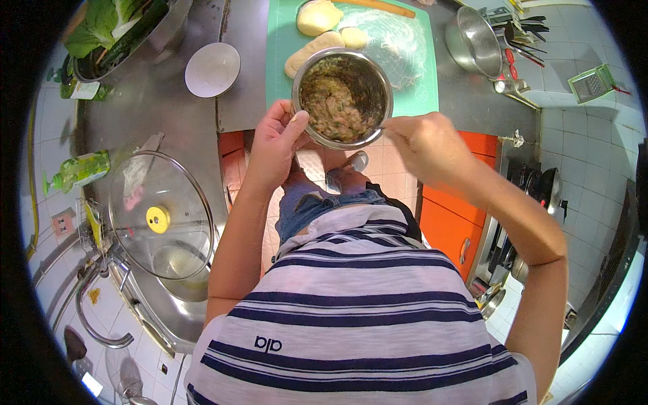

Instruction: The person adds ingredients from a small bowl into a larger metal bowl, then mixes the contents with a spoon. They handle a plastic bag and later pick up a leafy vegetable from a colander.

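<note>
A steel mixing bowl (387, 96) of minced filling (336, 101) with green bits is held up over the counter's front edge. My left hand (281, 139) grips its left rim, thumb on top. At the right rim is my right hand (425, 144), its fingers closed on what looks like a thin utensil, mostly hidden by the hand and slightly blurred. Behind the bowl lies a green silicone mat (276, 96), dusted with flour. On it are a round dough piece (316, 17), a long dough piece (309, 53), a small dough lump (354, 37) and a wooden rolling pin (379, 6).
A white bowl (212, 70) stands left of the mat, an empty steel basin (473, 43) to its right. Far left, a basin (167, 38) holds leafy greens. A glass lid (187, 202) rests over the sink (187, 331), near a soap bottle (83, 171). Orange cabinets (450, 212) flank me.
</note>
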{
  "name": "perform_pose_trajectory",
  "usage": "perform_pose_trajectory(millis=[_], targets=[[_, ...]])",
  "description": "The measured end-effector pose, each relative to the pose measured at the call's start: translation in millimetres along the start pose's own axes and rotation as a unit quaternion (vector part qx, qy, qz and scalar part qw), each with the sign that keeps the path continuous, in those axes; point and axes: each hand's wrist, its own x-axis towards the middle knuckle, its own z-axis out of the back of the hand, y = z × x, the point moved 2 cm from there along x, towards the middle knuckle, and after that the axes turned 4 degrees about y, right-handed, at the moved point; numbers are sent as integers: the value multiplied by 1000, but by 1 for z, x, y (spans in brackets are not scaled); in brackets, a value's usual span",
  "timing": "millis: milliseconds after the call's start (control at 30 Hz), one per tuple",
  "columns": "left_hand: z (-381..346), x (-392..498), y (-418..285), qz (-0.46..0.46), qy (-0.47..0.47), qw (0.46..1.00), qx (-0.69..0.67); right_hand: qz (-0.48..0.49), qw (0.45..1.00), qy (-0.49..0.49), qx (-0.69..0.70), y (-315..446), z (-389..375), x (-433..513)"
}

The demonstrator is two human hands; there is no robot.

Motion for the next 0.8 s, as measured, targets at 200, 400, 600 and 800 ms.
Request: perform_pose_trajectory(millis=[200,400,600,800], targets=[[-1,0,-1,-8,6,1000,-9,-90,962,-140,217,10,31,-2],[-1,2,-6,-31,13,999,38,-3,983,-93,158,28,24,-21],[-7,0,-7,-30,12,999,35,105,977,-113,-145,-4,36,-1],[-1,-5,-7,-37,0,999,9,104,978,-91,-159,-16,26,-2]])
